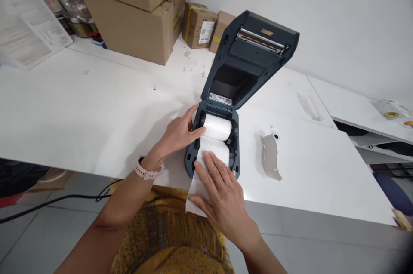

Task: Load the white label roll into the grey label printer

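A dark label printer (pixel 236 153) stands on the white table with its lid (pixel 258 65) raised. Inside it sits a white label roll (pixel 217 127), its strip (pixel 214 147) running forward over the printer's front edge and hanging past the table. My left hand (pixel 180 132), with a pink band at the wrist, grips the printer's left side wall; its thumb reaches the roll's left end. Flat on the strip lies my right hand (pixel 222 194), fingers stretched out, thumb along the hanging part. To the right of the printer is a curled piece of paper with a small core (pixel 271 153).
Cardboard boxes (pixel 129 29) are stacked at the back left, with smaller boxes (pixel 198 26) beside them against the wall. Papers in a clear sleeve (pixel 29 24) stand at far left. A tape roll (pixel 391 115) lies on the right-hand surface. A black cable (pixel 64 198) runs below the table.
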Action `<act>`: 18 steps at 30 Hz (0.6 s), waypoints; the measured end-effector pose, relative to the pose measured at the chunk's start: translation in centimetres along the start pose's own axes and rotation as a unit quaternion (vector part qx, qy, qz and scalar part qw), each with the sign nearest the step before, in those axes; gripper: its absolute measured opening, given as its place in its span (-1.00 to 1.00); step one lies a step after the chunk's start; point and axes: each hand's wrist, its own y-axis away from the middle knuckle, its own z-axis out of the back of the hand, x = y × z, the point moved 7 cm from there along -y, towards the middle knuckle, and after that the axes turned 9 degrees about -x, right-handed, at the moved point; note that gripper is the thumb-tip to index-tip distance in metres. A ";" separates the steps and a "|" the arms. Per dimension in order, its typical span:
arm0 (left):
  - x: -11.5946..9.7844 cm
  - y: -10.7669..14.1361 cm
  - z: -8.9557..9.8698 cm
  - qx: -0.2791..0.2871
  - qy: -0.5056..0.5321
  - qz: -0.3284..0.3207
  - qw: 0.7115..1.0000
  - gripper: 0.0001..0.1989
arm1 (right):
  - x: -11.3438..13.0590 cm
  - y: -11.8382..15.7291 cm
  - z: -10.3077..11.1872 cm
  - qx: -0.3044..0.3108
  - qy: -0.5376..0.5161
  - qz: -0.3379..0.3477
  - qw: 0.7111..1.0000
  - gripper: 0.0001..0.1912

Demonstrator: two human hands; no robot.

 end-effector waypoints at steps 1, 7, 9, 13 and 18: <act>0.0 0.0 0.0 -0.002 -0.001 0.001 1.000 -0.16 | 0.1 0.0 -0.1 0.002 0.000 -0.003 1.000 -0.35; -0.1 -0.1 0.2 -0.024 -0.045 -0.001 0.999 -0.20 | 0.1 0.1 -0.1 0.004 -0.014 -0.018 1.000 -0.35; -1.0 0.8 1.0 -0.095 -0.095 -0.032 0.990 -0.28 | 0.0 0.1 0.0 -0.006 -0.016 -0.021 1.000 -0.37; -6.0 5.3 0.1 -0.101 -0.111 -0.265 0.953 -0.47 | -0.2 -0.1 0.1 -0.029 -0.032 -0.024 0.999 -0.44; -7.8 9.2 -3.3 0.139 -0.106 -0.327 0.929 -0.34 | -0.4 -0.2 0.8 -0.079 -0.073 -0.039 0.993 -0.61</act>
